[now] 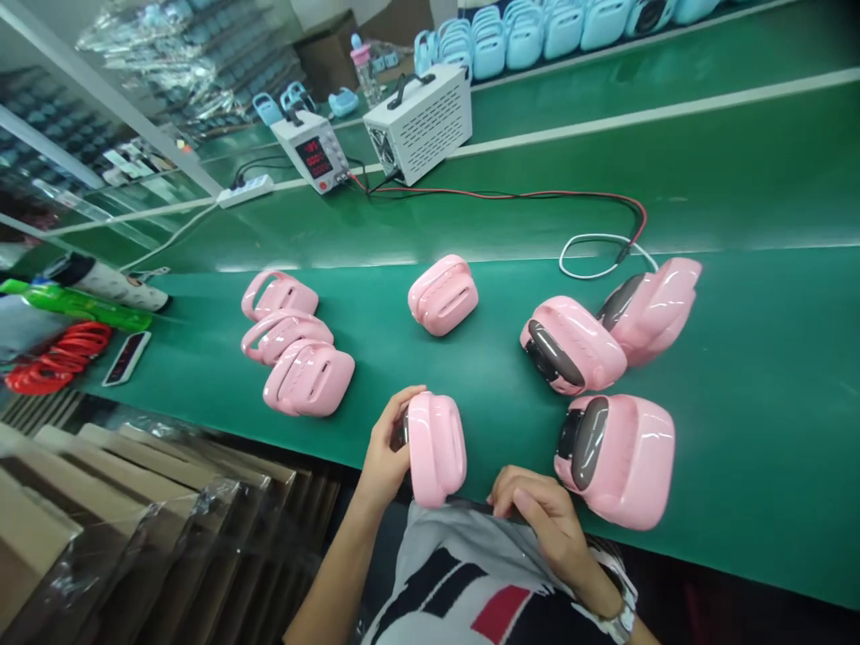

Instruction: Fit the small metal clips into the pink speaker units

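Observation:
My left hand [390, 452] is closed around a glossy pink plastic device [440, 452] with a loop handle, held at the table's near edge with its slotted side to the right. My right hand [537, 511] is curled at the edge beside it, thumb and fingers together; what they hold, if anything, is hidden. To the right sit similar pink devices with dark windows: a near one [638, 461], a middle one [578, 345] and a far one [655, 309]. Another pink device [443, 296] stands alone ahead of my hands.
Three pink devices [309, 381] stand in a row at left. Behind are a bench power supply [313, 152] with a red display, a grey vented box [423, 121], a red wire [537, 193] and a white cable [578, 240]. Light-blue devices [524, 36] line the shelf.

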A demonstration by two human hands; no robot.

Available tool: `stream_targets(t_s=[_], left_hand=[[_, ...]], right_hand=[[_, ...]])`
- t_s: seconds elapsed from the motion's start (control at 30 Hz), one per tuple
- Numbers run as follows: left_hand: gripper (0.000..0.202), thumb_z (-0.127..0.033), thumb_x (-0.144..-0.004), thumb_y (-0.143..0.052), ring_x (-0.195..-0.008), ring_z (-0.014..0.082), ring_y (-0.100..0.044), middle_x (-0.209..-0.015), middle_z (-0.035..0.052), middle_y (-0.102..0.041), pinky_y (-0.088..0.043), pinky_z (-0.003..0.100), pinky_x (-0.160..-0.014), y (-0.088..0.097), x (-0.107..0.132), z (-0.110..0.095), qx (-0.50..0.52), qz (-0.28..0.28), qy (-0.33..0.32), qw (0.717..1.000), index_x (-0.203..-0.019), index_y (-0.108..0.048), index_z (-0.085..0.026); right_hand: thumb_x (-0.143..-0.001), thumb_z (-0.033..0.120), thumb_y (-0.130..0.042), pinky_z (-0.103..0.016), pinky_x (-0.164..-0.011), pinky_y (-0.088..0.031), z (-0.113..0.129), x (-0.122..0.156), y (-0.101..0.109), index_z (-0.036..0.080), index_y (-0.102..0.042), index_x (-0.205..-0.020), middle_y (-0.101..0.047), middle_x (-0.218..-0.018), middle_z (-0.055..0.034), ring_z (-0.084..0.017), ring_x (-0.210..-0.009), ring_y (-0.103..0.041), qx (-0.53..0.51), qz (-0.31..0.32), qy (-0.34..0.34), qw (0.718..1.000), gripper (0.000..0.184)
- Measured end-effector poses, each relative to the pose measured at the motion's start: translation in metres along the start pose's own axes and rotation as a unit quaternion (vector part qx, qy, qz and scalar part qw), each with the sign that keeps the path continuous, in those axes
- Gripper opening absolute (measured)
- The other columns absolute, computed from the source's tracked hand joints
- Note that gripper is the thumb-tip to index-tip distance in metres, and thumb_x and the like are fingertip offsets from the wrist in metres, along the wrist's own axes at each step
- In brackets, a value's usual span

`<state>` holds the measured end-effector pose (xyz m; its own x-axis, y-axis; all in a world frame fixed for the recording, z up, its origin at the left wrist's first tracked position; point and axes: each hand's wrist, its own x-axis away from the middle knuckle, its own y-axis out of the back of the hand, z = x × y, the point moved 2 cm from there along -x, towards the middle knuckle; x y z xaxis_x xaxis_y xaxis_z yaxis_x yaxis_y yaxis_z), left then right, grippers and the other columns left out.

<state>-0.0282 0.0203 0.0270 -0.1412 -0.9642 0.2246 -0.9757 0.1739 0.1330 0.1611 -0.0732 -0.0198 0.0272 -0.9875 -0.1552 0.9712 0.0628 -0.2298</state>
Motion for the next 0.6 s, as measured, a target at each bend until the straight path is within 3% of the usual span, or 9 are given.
stream_targets(t_s=[0.17, 0.33, 0.5, 0.53, 0.6], left_hand=[[0.068, -0.024, -0.051, -0.078, -0.077, 0.0162, -0.064, -0.096, -0.0003, -0.071, -0.048, 0.021, -0.065, 0.011, -0.019, -0.011, 0.043, -0.024, 0.034, 0.998, -0.117, -0.060, -0.023], [0.065, -0.027, -0.048, -0.077, -0.059, 0.0131, -0.057, -0.087, 0.0001, -0.070, -0.042, 0.021, -0.050, 0.028, -0.064, -0.033, 0.003, -0.046, 0.004, 0.999, -0.111, -0.061, -0.020], [0.050, -0.031, -0.053, -0.074, -0.074, 0.0202, -0.064, -0.084, 0.0022, -0.070, -0.044, 0.023, -0.054, 0.040, -0.090, -0.027, -0.029, -0.045, -0.023, 0.998, -0.101, -0.064, -0.018], [0.048, -0.031, -0.053, -0.074, -0.078, 0.0216, -0.064, -0.085, 0.0026, -0.070, -0.045, 0.023, -0.056, 0.041, -0.091, -0.023, -0.030, -0.047, -0.027, 0.998, -0.098, -0.065, -0.018], [0.047, -0.031, -0.053, -0.074, -0.086, 0.0233, -0.064, -0.088, 0.0027, -0.069, -0.046, 0.024, -0.060, 0.043, -0.090, -0.017, -0.027, -0.051, -0.033, 0.998, -0.096, -0.065, -0.018]], right_hand=[[-0.101, 0.031, -0.045, -0.024, -0.065, -0.047, -0.009, 0.000, -0.003, 0.018, -0.069, -0.066, -0.063, -0.065, -0.0031, -0.013, -0.067, -0.060, -0.021, -0.015, -0.014, 1.000, 0.044], [-0.101, 0.038, -0.046, -0.024, -0.063, -0.046, -0.007, -0.007, -0.006, 0.017, -0.067, -0.064, -0.062, -0.064, -0.0039, -0.013, -0.065, -0.060, -0.014, -0.018, -0.034, 0.999, 0.047], [-0.092, 0.048, -0.060, -0.027, -0.065, -0.049, 0.050, 0.010, 0.015, 0.021, -0.071, -0.079, -0.066, -0.073, -0.0047, -0.016, -0.069, -0.063, -0.031, 0.073, -0.042, 0.996, 0.032], [-0.090, 0.050, -0.062, -0.028, -0.062, -0.050, 0.064, 0.017, 0.024, 0.023, -0.069, -0.079, -0.065, -0.070, -0.0039, -0.016, -0.066, -0.063, -0.030, 0.060, -0.015, 0.998, 0.031], [-0.089, 0.058, -0.057, -0.030, -0.052, -0.049, 0.087, 0.031, 0.047, 0.025, -0.062, -0.068, -0.057, -0.056, -0.0009, -0.016, -0.054, -0.057, 0.046, -0.067, 0.053, 0.995, 0.039]])
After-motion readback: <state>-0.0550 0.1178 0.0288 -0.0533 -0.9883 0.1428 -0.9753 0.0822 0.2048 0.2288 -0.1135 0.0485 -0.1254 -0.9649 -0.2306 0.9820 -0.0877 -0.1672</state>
